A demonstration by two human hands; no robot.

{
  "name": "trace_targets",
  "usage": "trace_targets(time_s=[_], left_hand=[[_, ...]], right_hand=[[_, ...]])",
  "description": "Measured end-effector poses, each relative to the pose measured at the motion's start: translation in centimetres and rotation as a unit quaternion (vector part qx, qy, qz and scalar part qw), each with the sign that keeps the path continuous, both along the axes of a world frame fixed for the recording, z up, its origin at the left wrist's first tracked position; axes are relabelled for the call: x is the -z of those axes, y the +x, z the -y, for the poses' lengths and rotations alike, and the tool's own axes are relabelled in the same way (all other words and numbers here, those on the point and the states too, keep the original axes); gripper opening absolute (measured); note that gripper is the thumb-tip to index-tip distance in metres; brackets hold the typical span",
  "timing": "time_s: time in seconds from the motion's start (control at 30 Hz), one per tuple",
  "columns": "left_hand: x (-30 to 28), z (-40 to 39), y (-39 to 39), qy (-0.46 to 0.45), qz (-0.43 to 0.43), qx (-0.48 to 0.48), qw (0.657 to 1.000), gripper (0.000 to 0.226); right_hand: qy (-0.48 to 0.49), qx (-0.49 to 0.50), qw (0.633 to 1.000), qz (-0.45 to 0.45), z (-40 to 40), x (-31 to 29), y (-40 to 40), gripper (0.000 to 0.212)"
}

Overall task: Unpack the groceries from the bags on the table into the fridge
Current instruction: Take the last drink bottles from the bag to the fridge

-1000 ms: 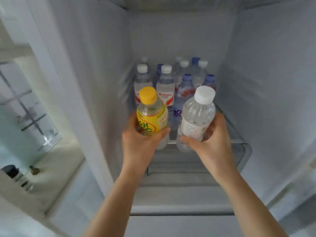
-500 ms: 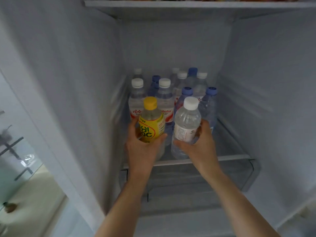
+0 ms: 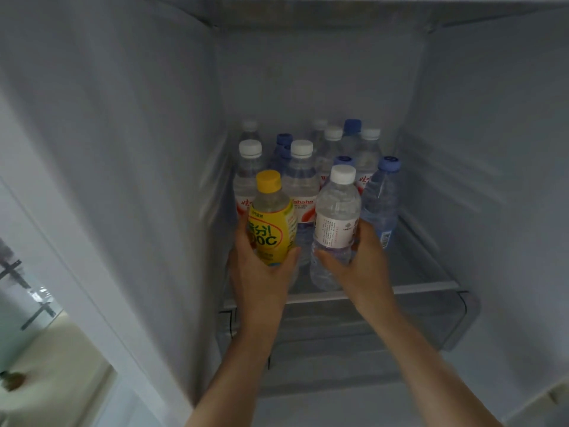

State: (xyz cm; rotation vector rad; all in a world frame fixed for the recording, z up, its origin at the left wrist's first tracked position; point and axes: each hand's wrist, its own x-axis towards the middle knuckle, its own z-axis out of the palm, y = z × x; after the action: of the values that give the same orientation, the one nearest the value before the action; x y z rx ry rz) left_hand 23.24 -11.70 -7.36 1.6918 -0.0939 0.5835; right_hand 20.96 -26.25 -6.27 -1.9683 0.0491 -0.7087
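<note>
Both my arms reach into the open fridge. My left hand [image 3: 260, 272] grips a yellow-capped bottle with a yellow label [image 3: 272, 220] around its lower half. My right hand [image 3: 361, 263] grips a clear water bottle with a white cap and white label [image 3: 337, 217]. Both bottles stand upright over the front part of the glass shelf [image 3: 425, 286], just in front of several water bottles [image 3: 303, 177] with white and blue caps. Whether the two held bottles touch the shelf is hidden by my hands.
A blue-capped bottle [image 3: 383, 195] stands right beside my right hand. The shelf has bare room at its right side. A clear drawer [image 3: 443, 322] sits below the shelf. The fridge's left wall [image 3: 138, 180] and an upper shelf [image 3: 338, 10] bound the space.
Both hands have carried their bottles deeper into the fridge and lower, up to the row of standing bottles. The camera has moved closer.
</note>
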Motion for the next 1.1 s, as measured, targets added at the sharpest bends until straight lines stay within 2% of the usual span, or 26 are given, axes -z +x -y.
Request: trace_targets(time_s=[0.2, 0.33, 0.43, 0.57, 0.73, 0.87, 1.1], left_hand=[[0.2, 0.1, -0.2, 0.008, -0.019, -0.037, 0.999, 0.099], [0.1, 0.8, -0.8, 0.043, -0.017, -0.074, 0.996, 0.098], [0.5, 0.8, -0.9, 0.052, -0.014, -0.057, 0.997, 0.096], [1.5, 0.7, -3.1, 0.055, -0.045, -0.008, 0.997, 0.082], [2.9, 0.4, -8.9, 0.044, -0.095, -0.050, 0.993, 0.068], [4.0, 0.7, -14.0, 0.076, -0.080, -0.079, 0.991, 0.043], [5.5, 1.1, -20.8, 0.114, -0.090, -0.064, 0.987, 0.032]], right_hand=[[-0.001, 0.001, 1.000, 0.004, -0.3, 0.4, -0.4, 0.066], [-0.021, -0.016, 1.000, -0.008, -0.1, 0.2, -1.2, 0.063], [-0.010, -0.037, 0.999, -0.019, 0.5, -0.2, -2.6, 0.059], [-0.022, -0.026, 0.999, -0.025, 1.6, -0.4, -5.1, 0.049], [-0.024, -0.023, 0.999, -0.030, 2.2, 1.2, -8.4, 0.040], [-0.021, -0.030, 0.999, -0.015, 1.6, 3.4, -11.3, 0.040], [-0.014, -0.073, 0.996, -0.040, 1.4, 5.3, -16.1, 0.038]])
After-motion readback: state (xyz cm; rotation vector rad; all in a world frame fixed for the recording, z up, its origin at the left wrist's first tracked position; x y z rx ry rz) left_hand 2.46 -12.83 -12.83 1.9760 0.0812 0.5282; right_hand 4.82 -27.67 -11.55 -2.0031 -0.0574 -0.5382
